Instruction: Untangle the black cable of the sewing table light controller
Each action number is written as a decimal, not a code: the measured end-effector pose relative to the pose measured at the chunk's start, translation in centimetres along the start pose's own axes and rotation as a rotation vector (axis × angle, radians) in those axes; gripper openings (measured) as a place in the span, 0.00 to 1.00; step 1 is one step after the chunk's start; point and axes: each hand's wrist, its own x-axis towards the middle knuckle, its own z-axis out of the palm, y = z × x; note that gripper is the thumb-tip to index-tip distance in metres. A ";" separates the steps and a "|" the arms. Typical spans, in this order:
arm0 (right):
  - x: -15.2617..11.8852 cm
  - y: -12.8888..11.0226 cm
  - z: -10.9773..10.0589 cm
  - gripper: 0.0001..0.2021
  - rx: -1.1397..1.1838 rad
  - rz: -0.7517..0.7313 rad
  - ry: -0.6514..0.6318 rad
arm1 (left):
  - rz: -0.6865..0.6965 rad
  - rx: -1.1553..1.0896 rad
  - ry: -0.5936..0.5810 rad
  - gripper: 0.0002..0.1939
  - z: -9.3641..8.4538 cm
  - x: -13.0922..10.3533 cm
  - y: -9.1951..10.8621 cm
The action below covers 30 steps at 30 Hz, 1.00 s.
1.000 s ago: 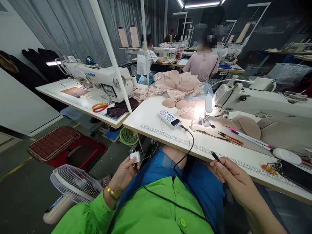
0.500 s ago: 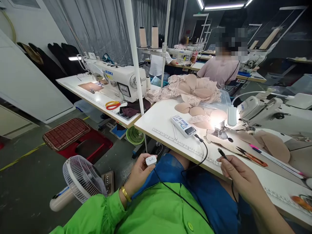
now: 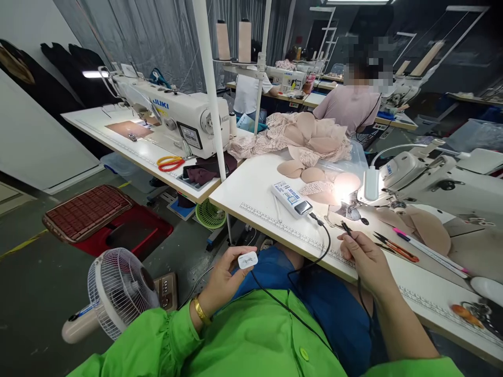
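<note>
My left hand holds a small white charger plug over my lap, below the table's front edge. My right hand pinches the end of a black cable above the white sewing table. The cable's other end is plugged into a white power bank lying on the table, and its slack loops down over my blue apron. Both sleeves are bright green.
A sewing machine with a lit lamp stands at the right, with beige bra cups, snips and a pink pen nearby. Another machine stands on the left table. A fan and a red stool are on the floor. People sit behind.
My right hand has moved forward and up over the table edge with the cable end. My left hand turned the white plug and shifted slightly right. The view drifted.
</note>
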 end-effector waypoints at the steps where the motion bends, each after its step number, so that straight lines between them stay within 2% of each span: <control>1: 0.0 0.0 0.0 0.17 0.004 -0.006 -0.001 | 0.020 0.011 -0.003 0.11 0.1 -0.1 0.2; 9: -0.2 -0.1 -0.2 0.20 0.009 -0.019 -0.006 | 0.053 0.079 0.021 0.12 0.4 -1.8 1.7; 18: -0.7 -0.4 -0.3 0.21 -0.078 -0.019 0.010 | 0.096 0.110 0.036 0.13 1.1 -3.2 2.1; 30: -1.5 -1.3 0.1 0.20 -0.072 -0.019 0.052 | 0.143 0.134 -0.039 0.15 1.6 -2.4 2.5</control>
